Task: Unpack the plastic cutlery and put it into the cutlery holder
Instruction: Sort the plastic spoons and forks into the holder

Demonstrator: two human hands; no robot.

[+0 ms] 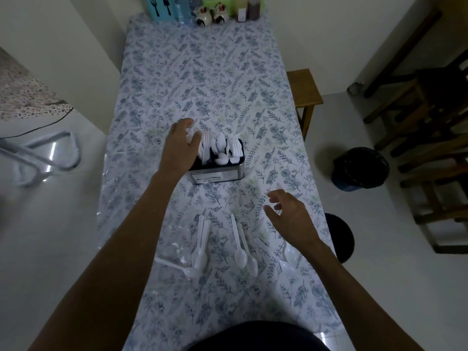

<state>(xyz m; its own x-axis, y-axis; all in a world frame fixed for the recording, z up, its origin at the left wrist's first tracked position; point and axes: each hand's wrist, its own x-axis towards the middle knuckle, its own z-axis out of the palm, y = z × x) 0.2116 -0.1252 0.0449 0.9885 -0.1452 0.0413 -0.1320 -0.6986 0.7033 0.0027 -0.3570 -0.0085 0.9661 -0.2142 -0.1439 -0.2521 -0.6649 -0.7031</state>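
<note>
The dark cutlery holder [217, 174] stands mid-table, with white plastic forks, knives and spoons upright in it [221, 145]. My left hand [178, 148] reaches over its left end, fingers and thumb curled round a pale plastic piece that is mostly hidden. My right hand [288, 215] hovers above the cloth to the right, fingers loosely spread, holding nothing. Loose white spoons lie near me: a bunch [200, 245], a pair [243, 253], more under my right wrist [287, 262] and one [177, 266] at the table's left edge. A clear wrapper [174, 249] lies beside the bunch.
The table has a leaf-patterned cloth [202, 79] under clear plastic. Boxes, bottles and two small ceramic jars [210, 16] stand at its far end. A wooden bench [305, 89], a black bin [359, 168] and a dark stool [339, 236] stand on the right.
</note>
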